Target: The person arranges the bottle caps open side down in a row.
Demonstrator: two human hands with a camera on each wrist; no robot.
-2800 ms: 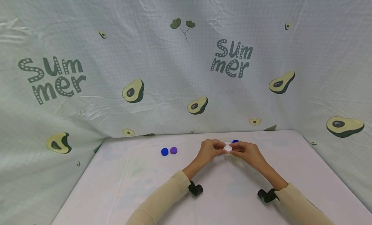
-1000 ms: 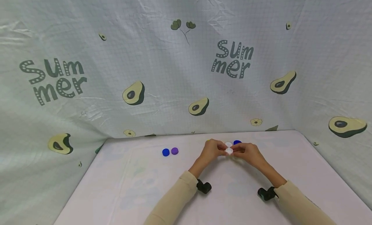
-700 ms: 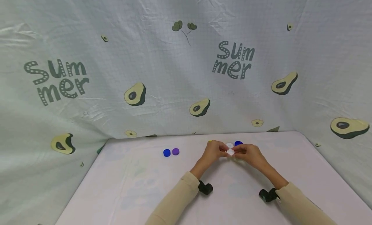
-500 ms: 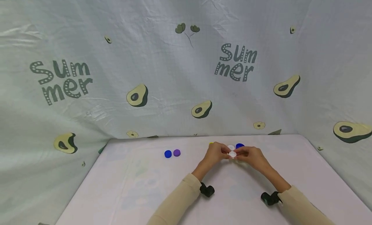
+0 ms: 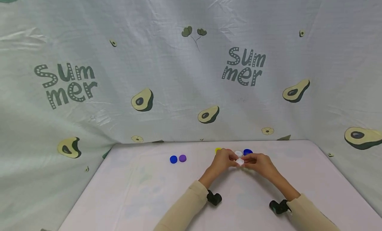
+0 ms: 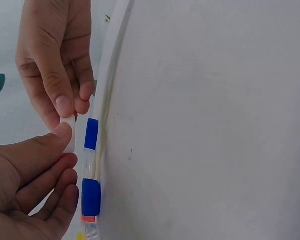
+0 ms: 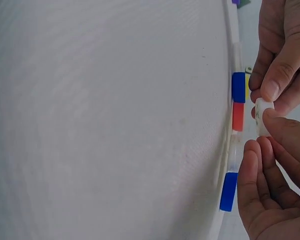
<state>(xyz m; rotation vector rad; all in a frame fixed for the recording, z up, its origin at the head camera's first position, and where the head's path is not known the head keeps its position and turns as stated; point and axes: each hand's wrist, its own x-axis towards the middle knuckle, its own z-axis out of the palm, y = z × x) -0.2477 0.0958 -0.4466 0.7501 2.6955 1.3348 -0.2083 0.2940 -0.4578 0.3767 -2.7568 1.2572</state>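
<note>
L hand point(image 5: 221, 162) & R hand point(image 5: 261, 164) are both pinching small wht disc point(image 5: 240, 161), digits barely apart; they're holding it btwn them, just nearside of 2nd wht disc point(image 5: 238, 153), nr blue disc point(image 5: 248, 152).

On the pale cloth point(image 5: 176, 78) we read a single word, twice: "summer". We see each broken across two lines, "sum" above "mer", in dark grey-green letters, some studded with pale dots. The larger print point(image 5: 67, 83) stands toward the cloth's left side as we look; the smaller print point(image 5: 244, 66) sits higher, right of the cloth's middle.
</note>
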